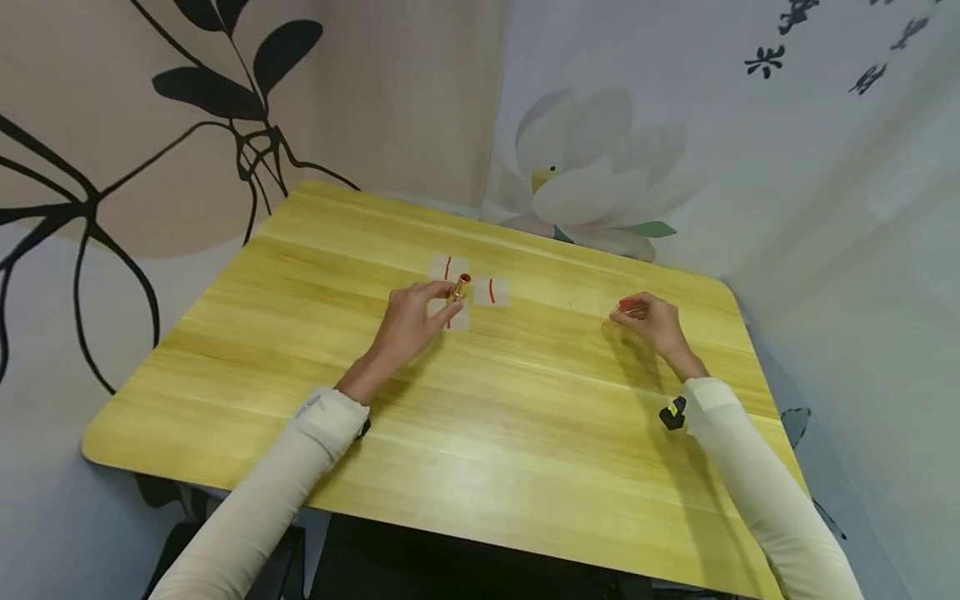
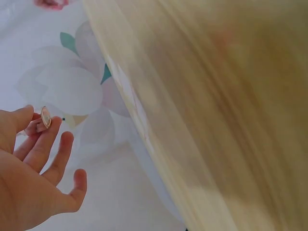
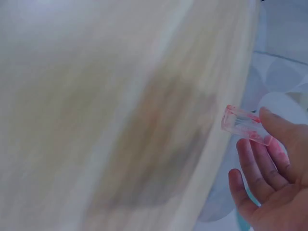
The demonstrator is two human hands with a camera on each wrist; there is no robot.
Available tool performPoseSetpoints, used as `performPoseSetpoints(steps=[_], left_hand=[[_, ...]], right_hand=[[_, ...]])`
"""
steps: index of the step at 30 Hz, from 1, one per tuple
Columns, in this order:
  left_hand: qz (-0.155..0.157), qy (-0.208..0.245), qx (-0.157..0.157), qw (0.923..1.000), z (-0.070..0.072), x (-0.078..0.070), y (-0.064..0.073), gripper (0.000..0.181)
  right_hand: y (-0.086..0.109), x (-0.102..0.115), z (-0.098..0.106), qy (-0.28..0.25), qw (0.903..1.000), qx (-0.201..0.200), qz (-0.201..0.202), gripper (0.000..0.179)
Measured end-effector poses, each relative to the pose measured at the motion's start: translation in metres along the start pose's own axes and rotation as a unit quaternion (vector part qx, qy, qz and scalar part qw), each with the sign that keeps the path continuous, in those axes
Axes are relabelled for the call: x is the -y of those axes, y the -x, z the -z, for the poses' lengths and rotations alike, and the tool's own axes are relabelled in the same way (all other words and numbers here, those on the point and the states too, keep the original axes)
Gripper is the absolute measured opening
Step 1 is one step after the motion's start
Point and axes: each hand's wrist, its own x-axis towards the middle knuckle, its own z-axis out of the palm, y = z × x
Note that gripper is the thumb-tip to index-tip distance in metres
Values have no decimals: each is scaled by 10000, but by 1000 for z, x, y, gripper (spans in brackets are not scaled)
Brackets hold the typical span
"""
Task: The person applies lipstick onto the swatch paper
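My left hand [image 1: 408, 323] pinches a small gold lipstick tube [image 1: 461, 288] between thumb and fingertips. Its dark red end points up, just above the marked tape patches on the table. In the left wrist view the tube [image 2: 39, 123] looks coppery with a round end, and the other fingers of the left hand [image 2: 33, 175] stay loosely spread. Over the right part of the table, my right hand [image 1: 656, 323] holds a clear lipstick cap [image 1: 612, 322]. The right wrist view shows red smears on this cap [image 3: 243, 125], pinched between the thumb and fingers of the right hand [image 3: 281, 175].
Clear tape patches with red lines [image 1: 491, 292] are stuck on the yellow wooden table [image 1: 480, 450], beside and under the left hand. Printed curtains [image 1: 405, 100] stand behind the table's back and right edges. Dark furniture [image 1: 420, 558] shows below the front edge.
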Motion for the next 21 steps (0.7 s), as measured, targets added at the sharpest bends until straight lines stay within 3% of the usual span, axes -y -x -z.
performPoseSetpoints(steps=[4, 10, 21], left_hand=[[-9, -41, 38, 10000, -2, -7, -1, 36], [-41, -116, 105, 9999, -9, -20, -2, 34], [-24, -299, 164, 9994, -13, -38, -11, 37]], right_hand=[[-8, 22, -2, -236, 9992, -186, 245, 38], [-20, 73, -7, -733, 9940, -450, 682, 39], [-28, 152, -2, -1589, 9772, -421, 1343, 34]])
